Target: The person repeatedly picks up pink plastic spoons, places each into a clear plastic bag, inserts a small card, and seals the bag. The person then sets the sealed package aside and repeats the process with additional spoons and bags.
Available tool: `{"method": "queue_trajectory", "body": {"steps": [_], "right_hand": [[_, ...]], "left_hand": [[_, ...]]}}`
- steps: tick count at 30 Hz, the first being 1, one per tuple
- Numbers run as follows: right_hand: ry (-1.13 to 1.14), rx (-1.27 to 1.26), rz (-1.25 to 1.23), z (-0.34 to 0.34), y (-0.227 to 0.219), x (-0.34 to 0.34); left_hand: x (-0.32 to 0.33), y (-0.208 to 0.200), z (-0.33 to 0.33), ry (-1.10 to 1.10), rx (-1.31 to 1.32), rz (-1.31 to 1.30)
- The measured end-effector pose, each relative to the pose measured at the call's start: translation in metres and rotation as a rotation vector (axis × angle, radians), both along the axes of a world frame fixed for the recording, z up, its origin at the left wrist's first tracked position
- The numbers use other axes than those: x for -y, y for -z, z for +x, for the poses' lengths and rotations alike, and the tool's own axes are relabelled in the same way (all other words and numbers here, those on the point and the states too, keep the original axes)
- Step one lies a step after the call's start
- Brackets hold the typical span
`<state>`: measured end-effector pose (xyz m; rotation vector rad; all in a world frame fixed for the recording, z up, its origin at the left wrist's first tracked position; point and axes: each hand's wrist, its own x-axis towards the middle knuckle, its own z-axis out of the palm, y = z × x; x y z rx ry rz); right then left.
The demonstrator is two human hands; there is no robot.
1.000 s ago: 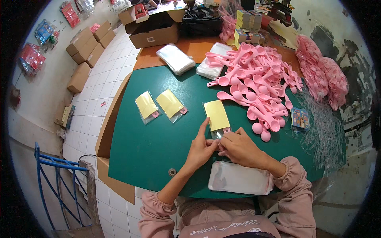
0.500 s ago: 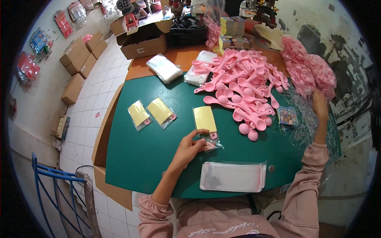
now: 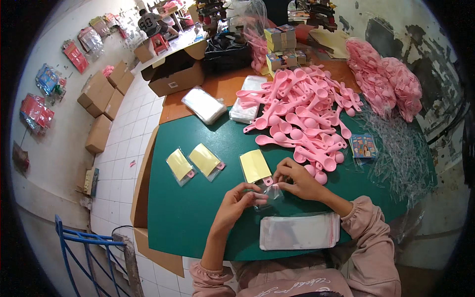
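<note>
A clear plastic bag (image 3: pixel 273 194) lies in front of me with a yellow card (image 3: pixel 255 166) in it. The pink handle end (image 3: pixel 268 181) of a spoon sticks out below the card. At the bag's near end, my left hand (image 3: pixel 238 202) has its fingers closed on the plastic's left side. My right hand (image 3: pixel 302 181) pinches the same end from the right. Two similar bags with yellow cards, a middle one (image 3: pixel 205 158) and a left one (image 3: pixel 178 165), lie farther left. Close to my body rests a stack of clear bags (image 3: pixel 299 231).
A big heap of pink measuring spoons (image 3: pixel 307 104) covers the table's far right. Beside it are printed cards (image 3: pixel 363 147), clear plastic strips (image 3: pixel 398 158) and pink-filled bags (image 3: pixel 365 74). Bag stacks (image 3: pixel 204 105) and an open carton (image 3: pixel 175 79) stand at the back. A person (image 3: pixel 151 24) sits far off.
My right hand has come from the plastic strips at the right to the bag's near end and pinches it. The left hand stays at the bag. The whole view has shifted slightly.
</note>
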<state>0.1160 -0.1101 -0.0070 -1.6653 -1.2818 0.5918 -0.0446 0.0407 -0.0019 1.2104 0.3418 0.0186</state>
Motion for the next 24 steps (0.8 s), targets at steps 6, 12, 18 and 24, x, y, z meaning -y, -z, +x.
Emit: {"method": "queue_trajectory", "body": {"steps": [6,12,18,24], "right_hand": [[0.012,-0.208,0.091,0.009,0.015,0.004],[-0.107,0.061,0.022,0.003,0.001,0.000],[-0.007,0.143,0.093,-0.010,0.012,-0.005],[0.049,-0.178,0.054,-0.005,0.001,-0.003]], "left_hand": [[0.005,-0.004,0.004,-0.100,-0.140,0.505],[0.002,-0.001,0.001,-0.171,-0.002,0.861],[0.007,0.003,0.001,-0.130,-0.054,0.565],[0.003,-0.008,0.006,-0.166,-0.156,0.759]]}}
